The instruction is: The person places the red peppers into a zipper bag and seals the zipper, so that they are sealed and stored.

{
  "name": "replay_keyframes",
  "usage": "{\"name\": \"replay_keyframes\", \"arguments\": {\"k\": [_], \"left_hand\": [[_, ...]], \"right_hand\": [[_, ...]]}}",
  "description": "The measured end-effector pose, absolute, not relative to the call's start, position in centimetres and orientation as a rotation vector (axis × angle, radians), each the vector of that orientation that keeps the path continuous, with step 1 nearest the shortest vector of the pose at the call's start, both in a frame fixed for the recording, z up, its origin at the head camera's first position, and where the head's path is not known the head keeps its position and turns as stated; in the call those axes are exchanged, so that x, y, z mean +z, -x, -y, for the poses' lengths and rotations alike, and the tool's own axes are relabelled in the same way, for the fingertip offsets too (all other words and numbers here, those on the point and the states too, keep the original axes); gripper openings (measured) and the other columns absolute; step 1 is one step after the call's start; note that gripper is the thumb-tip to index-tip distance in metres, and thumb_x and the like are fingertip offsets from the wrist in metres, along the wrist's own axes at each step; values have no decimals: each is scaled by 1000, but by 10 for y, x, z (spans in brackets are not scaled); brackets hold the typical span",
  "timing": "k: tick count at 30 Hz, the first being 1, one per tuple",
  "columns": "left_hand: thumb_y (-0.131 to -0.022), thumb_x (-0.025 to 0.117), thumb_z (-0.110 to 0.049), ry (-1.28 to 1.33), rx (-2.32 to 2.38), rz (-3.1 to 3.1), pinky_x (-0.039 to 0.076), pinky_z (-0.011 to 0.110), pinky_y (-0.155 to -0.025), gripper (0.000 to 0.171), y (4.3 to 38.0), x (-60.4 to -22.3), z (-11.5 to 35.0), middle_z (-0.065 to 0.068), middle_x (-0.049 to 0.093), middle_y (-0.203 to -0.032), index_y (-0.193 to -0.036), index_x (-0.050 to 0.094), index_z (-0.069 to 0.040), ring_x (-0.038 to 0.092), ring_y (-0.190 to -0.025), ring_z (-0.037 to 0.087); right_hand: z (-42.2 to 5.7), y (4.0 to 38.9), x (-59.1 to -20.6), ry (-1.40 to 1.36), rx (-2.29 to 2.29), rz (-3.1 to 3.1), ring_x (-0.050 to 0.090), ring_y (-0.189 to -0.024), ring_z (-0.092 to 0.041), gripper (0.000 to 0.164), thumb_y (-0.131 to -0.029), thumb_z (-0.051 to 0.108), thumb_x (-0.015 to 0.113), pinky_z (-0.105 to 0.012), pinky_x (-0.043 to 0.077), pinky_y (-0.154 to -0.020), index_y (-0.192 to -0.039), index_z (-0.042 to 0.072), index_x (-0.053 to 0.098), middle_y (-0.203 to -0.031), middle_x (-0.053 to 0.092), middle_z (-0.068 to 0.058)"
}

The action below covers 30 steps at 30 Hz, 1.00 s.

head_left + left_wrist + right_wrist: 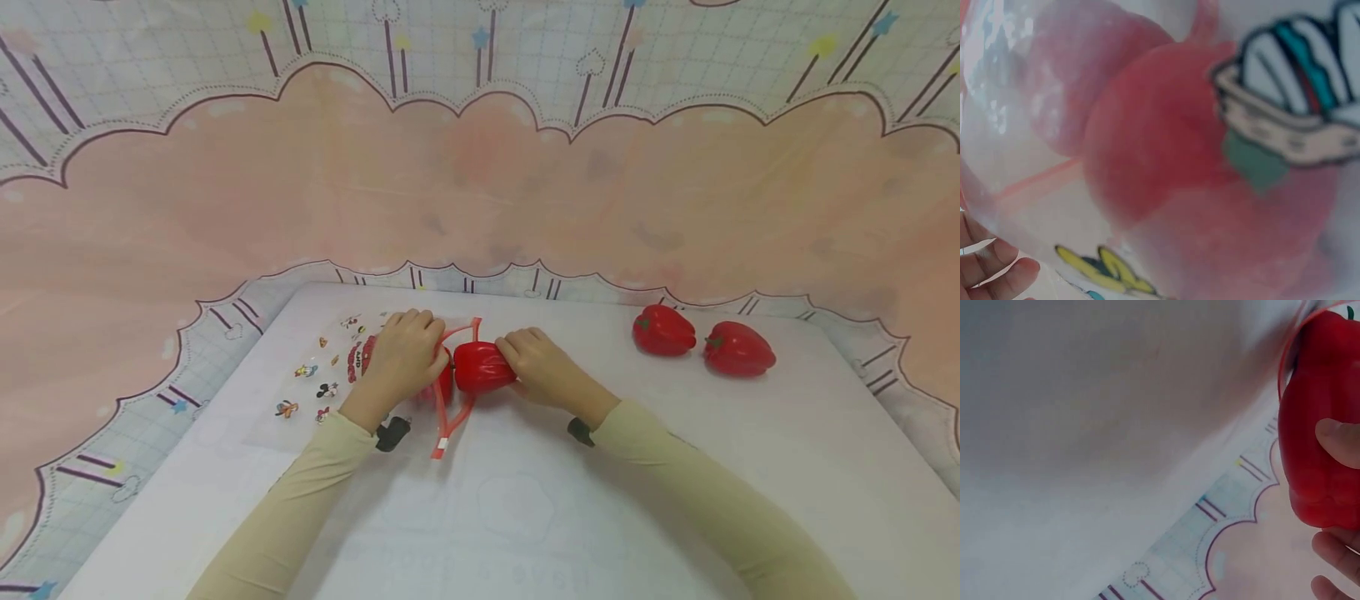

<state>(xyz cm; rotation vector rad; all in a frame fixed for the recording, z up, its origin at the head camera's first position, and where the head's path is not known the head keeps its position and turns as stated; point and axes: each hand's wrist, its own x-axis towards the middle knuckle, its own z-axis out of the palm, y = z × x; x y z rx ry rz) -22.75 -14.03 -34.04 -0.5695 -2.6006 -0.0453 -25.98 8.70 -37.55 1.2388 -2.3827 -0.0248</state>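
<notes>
On the white desk (675,492), a clear cartoon-printed plastic bag (309,390) lay gripped by the fingers of the left hand (402,352), while the right hand (546,367) held a shiny red bell pepper (480,367) at the bag's orange-edged mouth (442,421).

1. Honestly can't tell if it's a home or a studio; looks like a curtained-off tabletop nook.
2. Peach-and-white cloth (480,183) runs round the back and both sides, printed with cartoony stars (885,23).
3. Plain white table (585,517) in the middle.
</notes>
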Motion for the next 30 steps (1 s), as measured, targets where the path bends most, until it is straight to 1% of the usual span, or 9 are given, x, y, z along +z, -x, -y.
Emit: {"name": "replay_keyframes", "arguments": {"k": [7, 15, 20, 24, 30], "left_hand": [[-80, 63, -18, 570, -44, 2585, 51, 40, -85, 21, 228, -341, 142, 10, 65, -90, -97, 65, -5, 58, -84, 25], [-79, 64, -18, 579, -34, 2555, 51, 40, -83, 20, 225, -337, 142, 11, 65, -87, -93, 65, -4, 59, -82, 26], [-79, 63, -18, 572, -19, 2549, 51, 40, -83, 20, 224, -337, 142, 11, 65, -88, -93, 65, -3, 59, -82, 26], [-79, 62, -18, 575, -23, 2552, 51, 40, -82, 21, 224, -337, 142, 11, 65, -89, -95, 64, -3, 59, -82, 26], [-79, 62, -17, 592, -38, 2538, 51, 40, -81, 22, 224, -339, 143, 12, 65, -88, -95, 64, -3, 59, -82, 26]], "right_hand": [[-79, 260, -377, -1265, -26, 2389, 60, -104, -22, 58, -71, 26, 80, -34, 50, -94, -120, 4, 58, -112, 64, -10], [-67, 262, -374, -1326, -24, 2381, 60, -107, -22, 57, -74, 26, 78, -34, 50, -96, -123, 5, 57, -115, 64, -9], [-62, 263, -372, -1338, -6, 2407, 60, -110, -22, 60, -76, 24, 77, -33, 50, -96, -129, 6, 54, -119, 63, -10], [-58, 266, -372, -1328, -9, 2411, 60, -112, -23, 59, -78, 21, 75, -33, 49, -96, -131, 6, 52, -123, 62, -10], [-54, 271, -374, -1332, 23, 2365, 61, -109, -20, 52, -80, 19, 73, -31, 49, -96, -126, 7, 52, -120, 64, -7]]}}
